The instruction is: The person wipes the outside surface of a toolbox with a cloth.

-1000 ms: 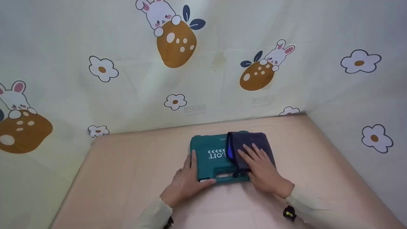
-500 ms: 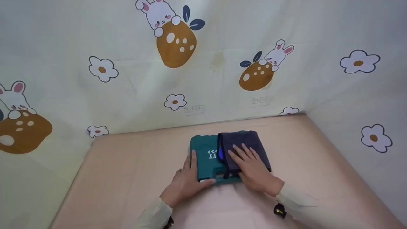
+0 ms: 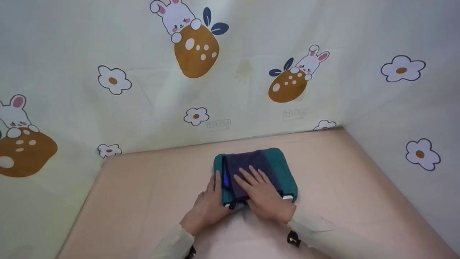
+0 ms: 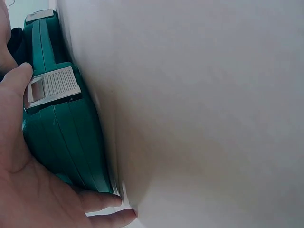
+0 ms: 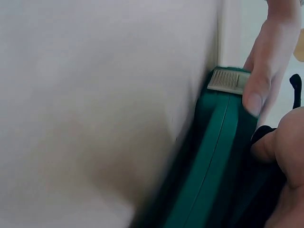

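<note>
A green plastic carrying case [image 3: 286, 172] lies flat on the table, its handle [image 4: 43, 45] and pale ribbed latches [image 4: 57, 86] facing the person. Over its lid lies a dark navy folded cloth [image 3: 239, 163] with a black-bound edge, bright blue inside and a small black loop at its near corner. My right hand [image 3: 264, 194] presses the cloth with outstretched fingers; its thumb touches the cloth's near edge. My left hand [image 3: 207, 207] braces the case's left side with straight fingers, thumb at the front by the left latch. The cloth hides the lid's white lettering.
The table [image 3: 151, 194] has a light beige cover. Pale curtain-like walls [image 3: 237, 97] printed with rabbits and flowers rise at the back and both sides.
My right hand has slid the cloth leftward over the lid, baring the case's right side and covering the lettering. The left hand and the case have stayed put.
</note>
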`<control>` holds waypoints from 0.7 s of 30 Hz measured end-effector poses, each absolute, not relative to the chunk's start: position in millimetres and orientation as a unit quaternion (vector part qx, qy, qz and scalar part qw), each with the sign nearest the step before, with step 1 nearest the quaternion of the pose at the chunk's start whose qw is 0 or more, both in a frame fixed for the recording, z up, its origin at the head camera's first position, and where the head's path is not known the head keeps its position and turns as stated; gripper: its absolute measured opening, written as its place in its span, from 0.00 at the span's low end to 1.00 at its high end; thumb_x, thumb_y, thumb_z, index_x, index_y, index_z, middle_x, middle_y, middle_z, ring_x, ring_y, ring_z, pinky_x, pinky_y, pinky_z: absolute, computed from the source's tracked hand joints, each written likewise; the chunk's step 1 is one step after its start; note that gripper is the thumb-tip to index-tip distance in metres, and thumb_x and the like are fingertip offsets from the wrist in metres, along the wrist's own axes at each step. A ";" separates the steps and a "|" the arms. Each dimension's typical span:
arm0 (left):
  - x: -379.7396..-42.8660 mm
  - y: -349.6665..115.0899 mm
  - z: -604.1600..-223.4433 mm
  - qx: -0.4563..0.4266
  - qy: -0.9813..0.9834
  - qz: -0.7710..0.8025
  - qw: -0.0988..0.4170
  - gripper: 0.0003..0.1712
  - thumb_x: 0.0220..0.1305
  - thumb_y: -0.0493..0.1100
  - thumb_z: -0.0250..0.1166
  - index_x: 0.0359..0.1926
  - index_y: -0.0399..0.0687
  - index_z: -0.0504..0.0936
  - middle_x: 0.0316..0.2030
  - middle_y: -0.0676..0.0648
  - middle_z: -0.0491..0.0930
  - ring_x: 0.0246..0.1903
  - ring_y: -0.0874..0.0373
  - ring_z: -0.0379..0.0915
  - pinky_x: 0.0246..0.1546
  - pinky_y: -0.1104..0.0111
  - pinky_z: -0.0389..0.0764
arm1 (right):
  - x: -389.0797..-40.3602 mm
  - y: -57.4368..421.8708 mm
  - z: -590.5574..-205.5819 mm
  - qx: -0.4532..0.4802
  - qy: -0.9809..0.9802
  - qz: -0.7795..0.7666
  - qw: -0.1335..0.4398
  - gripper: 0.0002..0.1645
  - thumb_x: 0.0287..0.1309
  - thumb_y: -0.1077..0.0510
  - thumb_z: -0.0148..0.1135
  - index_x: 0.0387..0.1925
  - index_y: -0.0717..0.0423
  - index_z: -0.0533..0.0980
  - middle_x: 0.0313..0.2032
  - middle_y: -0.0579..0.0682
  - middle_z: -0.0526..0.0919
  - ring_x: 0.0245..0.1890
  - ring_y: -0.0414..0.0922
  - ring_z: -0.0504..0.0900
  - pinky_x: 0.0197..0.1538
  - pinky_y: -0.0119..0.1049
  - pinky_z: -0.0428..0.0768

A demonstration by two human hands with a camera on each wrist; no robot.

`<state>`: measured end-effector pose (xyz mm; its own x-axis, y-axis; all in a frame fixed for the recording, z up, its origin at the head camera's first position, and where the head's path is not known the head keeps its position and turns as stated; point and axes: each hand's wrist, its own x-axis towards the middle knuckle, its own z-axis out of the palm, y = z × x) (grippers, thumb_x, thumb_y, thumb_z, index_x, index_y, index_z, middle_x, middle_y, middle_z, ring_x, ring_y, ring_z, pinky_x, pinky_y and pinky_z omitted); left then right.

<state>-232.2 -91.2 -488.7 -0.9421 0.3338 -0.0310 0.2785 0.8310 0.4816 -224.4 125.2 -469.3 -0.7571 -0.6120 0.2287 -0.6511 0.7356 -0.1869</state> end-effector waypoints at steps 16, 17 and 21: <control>-231.4 -95.1 -490.0 0.185 0.954 0.231 0.038 0.75 0.57 0.81 0.58 0.78 0.29 0.36 0.75 0.25 0.43 0.69 0.32 0.57 0.60 0.40 0.68 | -226.0 109.2 -470.1 0.364 -0.915 0.164 0.054 0.38 0.66 0.65 0.60 0.76 0.61 0.62 0.76 0.55 0.58 0.76 0.61 0.48 0.72 0.60 0.49; -230.8 -95.0 -489.6 0.187 0.954 0.231 0.037 0.75 0.57 0.80 0.59 0.78 0.29 0.36 0.75 0.24 0.44 0.69 0.32 0.57 0.60 0.40 0.68 | -225.8 109.3 -470.2 0.366 -0.914 0.167 0.053 0.38 0.65 0.65 0.60 0.75 0.61 0.62 0.76 0.55 0.59 0.76 0.60 0.49 0.72 0.61 0.49; -229.2 -94.4 -488.4 0.192 0.955 0.223 0.036 0.69 0.63 0.70 0.65 0.77 0.27 0.36 0.74 0.24 0.46 0.69 0.33 0.57 0.60 0.41 0.68 | -224.8 110.3 -470.6 0.377 -0.908 0.173 0.054 0.38 0.64 0.67 0.58 0.75 0.62 0.62 0.76 0.54 0.60 0.76 0.59 0.49 0.72 0.61 0.48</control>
<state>-229.2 -94.4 -488.4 -0.9237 0.3826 0.0172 0.3505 0.8265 0.4406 -224.8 110.3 -470.6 -0.7104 -0.6654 0.2293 -0.7031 0.6564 -0.2737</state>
